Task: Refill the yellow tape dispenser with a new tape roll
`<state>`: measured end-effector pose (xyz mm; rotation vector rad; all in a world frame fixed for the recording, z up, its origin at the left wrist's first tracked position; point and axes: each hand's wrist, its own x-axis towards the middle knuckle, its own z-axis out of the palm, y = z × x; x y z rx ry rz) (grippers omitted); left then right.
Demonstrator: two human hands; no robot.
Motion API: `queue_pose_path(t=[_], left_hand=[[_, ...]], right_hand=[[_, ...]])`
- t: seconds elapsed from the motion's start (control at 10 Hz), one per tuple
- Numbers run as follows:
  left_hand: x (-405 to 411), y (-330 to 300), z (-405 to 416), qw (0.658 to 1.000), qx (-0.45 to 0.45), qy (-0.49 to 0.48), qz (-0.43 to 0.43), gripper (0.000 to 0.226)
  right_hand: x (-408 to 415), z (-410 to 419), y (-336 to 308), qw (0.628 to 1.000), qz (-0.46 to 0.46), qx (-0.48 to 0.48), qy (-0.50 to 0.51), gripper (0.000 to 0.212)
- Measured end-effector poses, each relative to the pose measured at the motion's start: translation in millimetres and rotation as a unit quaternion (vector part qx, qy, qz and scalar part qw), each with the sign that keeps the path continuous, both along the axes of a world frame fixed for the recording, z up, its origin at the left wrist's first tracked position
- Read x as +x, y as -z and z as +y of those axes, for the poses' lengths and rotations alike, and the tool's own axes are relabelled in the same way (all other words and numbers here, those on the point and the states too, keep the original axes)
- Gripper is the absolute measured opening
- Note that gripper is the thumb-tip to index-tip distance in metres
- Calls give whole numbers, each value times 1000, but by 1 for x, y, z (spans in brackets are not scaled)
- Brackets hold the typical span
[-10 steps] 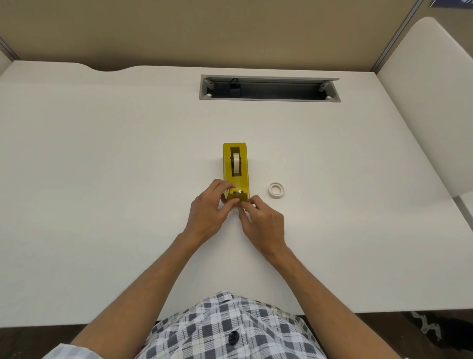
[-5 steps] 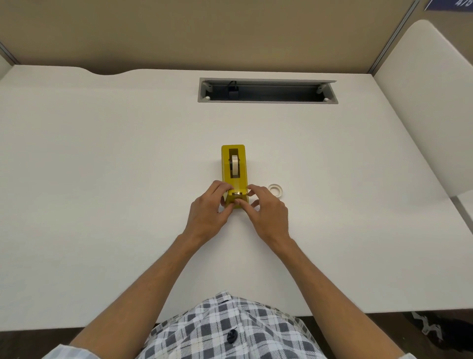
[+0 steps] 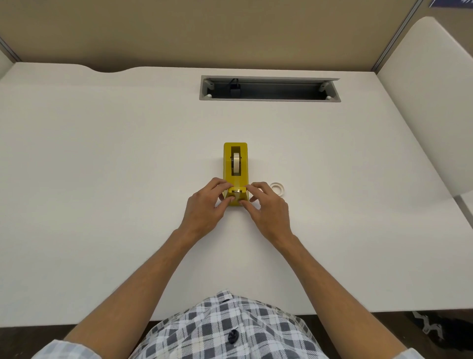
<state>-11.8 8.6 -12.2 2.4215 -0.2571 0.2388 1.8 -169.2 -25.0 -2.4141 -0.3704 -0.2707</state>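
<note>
Dispenser: the yellow tape dispenser (image 3: 235, 174) stands mid-counter (image 3: 102, 179), a tape roll (image 3: 236, 162) inside it.
Left hand (image 3: 204, 205): fingers bent, pinching the cutter end's side.
Right hand (image 3: 266, 205): fingers bent on the other side.
Just changed: both hands slid up from the tip, probably pressing tape down.
Empty ring (image 3: 278, 188): beside the right hand, hidden a little less now.

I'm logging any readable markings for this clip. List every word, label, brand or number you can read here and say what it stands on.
None can be read.
Blue sign at the top right corner, above the partition: white marks on it, cut off by the frame edge and too blurred to read.
Yellow tape dispenser: no label or brand shows on it.
Spare tape ring on the desk: no print visible.
</note>
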Motion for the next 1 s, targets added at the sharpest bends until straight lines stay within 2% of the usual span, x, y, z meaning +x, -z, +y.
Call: queue_pose_path(t=[0.6,0.8,1.0], left_hand=[[2,-3,0,1000,-1,-22,14,34],[3,-12,2,998,-40,-11,37,36],[-4,-21,17,998,-25,-56,11,40]], right_hand=[[5,6,0,1000,9,5,10,35],[3,0,-8,999,22,-24,-20,50],[3,-18,-30,999,21,-40,2,70]])
